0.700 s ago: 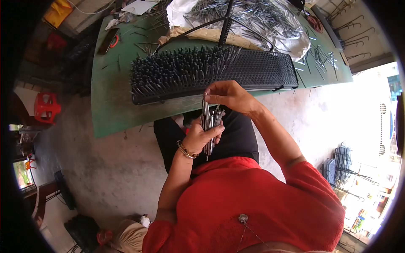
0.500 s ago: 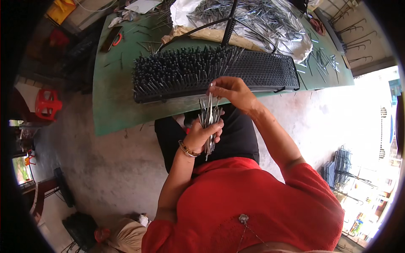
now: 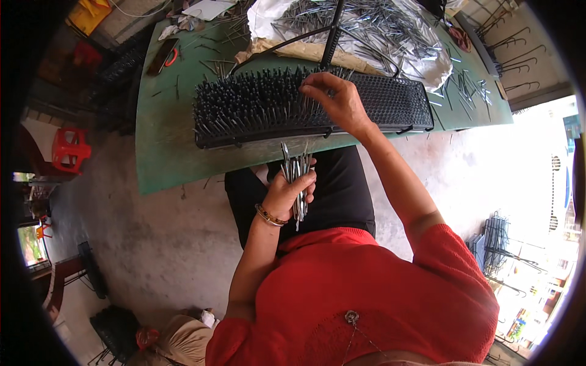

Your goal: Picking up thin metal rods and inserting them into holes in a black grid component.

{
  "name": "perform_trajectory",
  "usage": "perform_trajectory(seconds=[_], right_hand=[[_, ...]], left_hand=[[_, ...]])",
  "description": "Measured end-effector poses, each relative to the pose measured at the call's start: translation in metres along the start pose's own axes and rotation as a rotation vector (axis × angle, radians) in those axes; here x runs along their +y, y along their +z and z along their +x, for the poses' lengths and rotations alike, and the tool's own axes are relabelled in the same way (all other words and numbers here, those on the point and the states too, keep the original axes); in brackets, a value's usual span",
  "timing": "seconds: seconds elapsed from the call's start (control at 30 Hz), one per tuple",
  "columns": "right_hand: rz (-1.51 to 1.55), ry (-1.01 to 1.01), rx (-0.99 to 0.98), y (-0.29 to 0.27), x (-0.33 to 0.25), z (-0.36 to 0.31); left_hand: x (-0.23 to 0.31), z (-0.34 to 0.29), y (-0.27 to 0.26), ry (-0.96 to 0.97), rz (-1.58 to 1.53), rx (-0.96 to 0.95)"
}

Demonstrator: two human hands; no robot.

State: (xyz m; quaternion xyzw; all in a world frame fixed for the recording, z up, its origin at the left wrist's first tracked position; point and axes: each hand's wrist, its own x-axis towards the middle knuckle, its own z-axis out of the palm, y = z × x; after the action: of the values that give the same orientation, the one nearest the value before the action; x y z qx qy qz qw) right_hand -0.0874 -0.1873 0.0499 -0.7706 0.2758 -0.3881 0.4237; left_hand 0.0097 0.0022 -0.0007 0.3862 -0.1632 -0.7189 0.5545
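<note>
A bundle of thin silvery metal rods (image 3: 301,168) stands upright in my left hand (image 3: 287,196), whose fingers wrap round it below the table edge. Over the long black perforated rack (image 3: 390,100), my right hand (image 3: 340,104) is closed in a pinch among the standing rods. Whatever sits between its fingertips cannot be made out. Dark rods (image 3: 250,100) fill the rack's left part densely. Bare holes show on its right part, to the right of my right hand.
The rack rests near the front edge of a green table (image 3: 168,128). Behind it, a black metal frame (image 3: 332,36) rises before a white sheet (image 3: 436,72) heaped with loose rods. A phone-like dark object (image 3: 160,58) lies at left; a red stool (image 3: 70,149) stands beyond.
My right hand has moved up and away from the bundle to the rods standing in the rack. My left hand keeps its grip on the bundle, slightly lower and to the left.
</note>
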Motion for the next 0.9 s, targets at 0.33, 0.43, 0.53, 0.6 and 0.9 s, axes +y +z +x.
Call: perform_trajectory(seconds=[0.33, 0.43, 0.53, 0.6, 0.9], right_hand=[[0.014, -0.117, -0.137, -0.001, 0.004, 0.003], [-0.008, -0.156, -0.189, -0.001, 0.006, 0.005], [-0.089, -0.151, -0.210, 0.000, 0.010, 0.002], [-0.102, -0.144, -0.192, 0.004, 0.011, -0.002], [-0.424, -0.519, -0.159, 0.017, 0.019, -0.013]], left_hand=[[0.001, 0.002, -0.001, -0.041, -0.051, 0.000], [0.000, 0.003, -0.002, -0.040, -0.041, -0.001], [0.001, 0.002, 0.001, -0.029, -0.007, 0.032], [0.000, 0.002, -0.001, -0.037, -0.001, 0.044], [-0.002, 0.004, -0.004, -0.035, -0.026, 0.064]])
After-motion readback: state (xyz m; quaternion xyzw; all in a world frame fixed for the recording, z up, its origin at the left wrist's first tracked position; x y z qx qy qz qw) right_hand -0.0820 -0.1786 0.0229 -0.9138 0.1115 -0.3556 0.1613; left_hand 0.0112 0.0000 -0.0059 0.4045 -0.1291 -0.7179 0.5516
